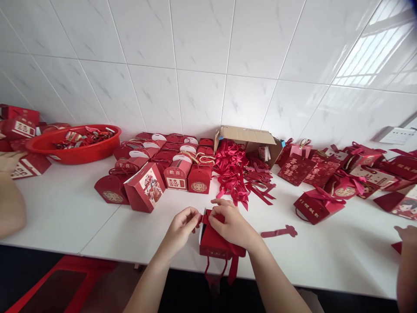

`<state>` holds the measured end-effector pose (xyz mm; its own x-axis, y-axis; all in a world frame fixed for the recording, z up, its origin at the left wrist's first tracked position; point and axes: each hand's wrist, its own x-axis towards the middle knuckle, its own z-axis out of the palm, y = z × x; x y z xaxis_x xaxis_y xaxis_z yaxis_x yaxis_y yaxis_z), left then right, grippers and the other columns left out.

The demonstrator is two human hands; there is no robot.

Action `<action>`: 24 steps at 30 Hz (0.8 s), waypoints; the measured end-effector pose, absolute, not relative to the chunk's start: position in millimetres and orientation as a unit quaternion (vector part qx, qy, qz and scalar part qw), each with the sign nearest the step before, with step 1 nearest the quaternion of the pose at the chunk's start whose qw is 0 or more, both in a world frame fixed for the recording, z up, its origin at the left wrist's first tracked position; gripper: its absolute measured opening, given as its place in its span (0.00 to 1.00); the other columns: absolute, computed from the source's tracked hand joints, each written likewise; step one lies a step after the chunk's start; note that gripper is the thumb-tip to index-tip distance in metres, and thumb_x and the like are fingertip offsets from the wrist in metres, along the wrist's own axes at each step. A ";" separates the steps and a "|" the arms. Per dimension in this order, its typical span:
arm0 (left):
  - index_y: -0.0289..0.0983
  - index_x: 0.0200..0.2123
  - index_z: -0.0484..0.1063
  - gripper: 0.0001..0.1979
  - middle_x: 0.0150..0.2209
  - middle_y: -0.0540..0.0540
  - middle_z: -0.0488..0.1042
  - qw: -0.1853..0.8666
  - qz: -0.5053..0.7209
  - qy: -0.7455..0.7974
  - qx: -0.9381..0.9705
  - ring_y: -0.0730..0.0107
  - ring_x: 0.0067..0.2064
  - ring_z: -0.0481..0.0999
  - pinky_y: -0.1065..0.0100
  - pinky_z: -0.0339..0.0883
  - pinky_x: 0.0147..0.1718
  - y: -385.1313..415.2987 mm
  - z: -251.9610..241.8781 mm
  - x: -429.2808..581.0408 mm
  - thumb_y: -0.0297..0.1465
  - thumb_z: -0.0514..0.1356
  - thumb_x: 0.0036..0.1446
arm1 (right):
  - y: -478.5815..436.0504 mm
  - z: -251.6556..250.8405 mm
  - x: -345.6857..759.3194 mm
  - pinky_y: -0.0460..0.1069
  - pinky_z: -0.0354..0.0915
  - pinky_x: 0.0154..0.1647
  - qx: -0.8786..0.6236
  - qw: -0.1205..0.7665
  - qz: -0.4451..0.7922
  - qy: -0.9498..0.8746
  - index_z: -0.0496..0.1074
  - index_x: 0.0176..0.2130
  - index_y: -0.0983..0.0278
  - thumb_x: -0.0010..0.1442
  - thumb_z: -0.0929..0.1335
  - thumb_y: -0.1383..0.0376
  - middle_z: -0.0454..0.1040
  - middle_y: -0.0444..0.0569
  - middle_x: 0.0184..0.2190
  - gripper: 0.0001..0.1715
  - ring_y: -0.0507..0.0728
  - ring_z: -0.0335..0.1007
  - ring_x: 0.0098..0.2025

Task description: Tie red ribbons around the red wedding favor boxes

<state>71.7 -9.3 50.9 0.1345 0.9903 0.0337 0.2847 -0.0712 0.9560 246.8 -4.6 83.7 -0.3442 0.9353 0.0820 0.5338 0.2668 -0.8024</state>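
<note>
A small red gift box [211, 245] lies at the table's front edge, with a cord handle [224, 271] hanging over the edge. A red ribbon [232, 271] trails from the box beside the cord. At the box's left end, my left hand [183, 224] is closed in a pinch on a strip of red ribbon. My right hand [230, 224] bends over the top of the box, thumb and forefinger closed on the ribbon near the same end. Part of the box top is hidden beneath my right hand. A dark red flower-ended strip [279, 232] lies to the right.
Behind stand rows of red gift boxes [177, 174]. A cardboard carton [249, 134] spills red ribbon bows [231, 167]. Finished-looking boxes [317, 204] crowd the right; a red basin [81, 150] of wrapped sweets sits left. Other people's arms [11, 204] reach in from both sides.
</note>
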 end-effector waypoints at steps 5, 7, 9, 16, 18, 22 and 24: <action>0.40 0.25 0.66 0.09 0.29 0.45 0.74 0.196 0.252 0.742 0.589 0.56 0.34 0.74 0.62 0.67 0.34 -2.5 26.6 19.1 0.38 0.55 0.53 | -15.0 67.8 279.1 0.61 0.55 0.59 -0.517 0.416 0.319 -0.676 0.75 0.41 0.59 0.63 0.65 0.56 0.67 0.55 0.56 0.13 0.65 0.59 0.61; 0.40 0.22 0.63 0.07 0.27 0.40 0.73 0.156 0.228 0.791 0.546 0.49 0.33 0.74 0.57 0.65 0.32 -3.0 20.7 -7.2 0.35 0.56 0.49 | -24.4 54.7 296.6 0.60 0.57 0.57 -0.534 0.447 0.323 -0.641 0.73 0.44 0.58 0.64 0.64 0.54 0.68 0.54 0.55 0.14 0.64 0.61 0.59; 0.40 0.25 0.65 0.05 0.31 0.38 0.73 0.106 0.253 0.800 0.534 0.45 0.38 0.73 0.53 0.65 0.36 -4.7 17.7 -22.1 0.35 0.56 0.48 | -34.5 40.1 309.8 0.60 0.59 0.56 -0.552 0.450 0.338 -0.615 0.71 0.46 0.58 0.64 0.64 0.53 0.70 0.54 0.53 0.16 0.64 0.63 0.57; 0.39 0.35 0.70 0.17 0.38 0.44 0.75 0.342 0.420 0.577 0.611 0.59 0.44 0.74 0.64 0.66 0.43 -3.8 21.8 37.7 0.46 0.52 0.59 | -48.9 13.5 304.1 0.52 0.65 0.46 -0.457 0.445 0.494 -0.591 0.67 0.39 0.60 0.60 0.69 0.54 0.70 0.47 0.37 0.14 0.56 0.68 0.42; 0.39 0.32 0.68 0.18 0.33 0.47 0.73 0.471 0.407 0.509 0.595 0.64 0.37 0.72 0.68 0.65 0.37 -4.5 24.1 58.6 0.47 0.53 0.60 | -49.2 14.0 298.6 0.50 0.64 0.41 -0.430 0.454 0.531 -0.572 0.64 0.37 0.60 0.57 0.72 0.56 0.67 0.43 0.33 0.16 0.53 0.66 0.36; 0.38 0.26 0.62 0.19 0.23 0.54 0.61 0.557 0.383 0.457 0.578 0.74 0.26 0.61 0.72 0.57 0.26 -6.6 25.3 72.6 0.47 0.55 0.59 | -49.4 16.8 298.5 0.47 0.60 0.33 -0.417 0.455 0.548 -0.565 0.63 0.35 0.61 0.62 0.68 0.56 0.64 0.41 0.29 0.13 0.51 0.60 0.31; 0.38 0.23 0.58 0.20 0.22 0.55 0.57 0.559 0.382 0.454 0.579 0.75 0.25 0.58 0.72 0.54 0.26 -6.5 25.9 70.3 0.46 0.57 0.58 | -48.5 19.1 302.5 0.48 0.60 0.34 -0.426 0.451 0.533 -0.575 0.64 0.35 0.62 0.63 0.66 0.56 0.65 0.43 0.30 0.12 0.52 0.61 0.32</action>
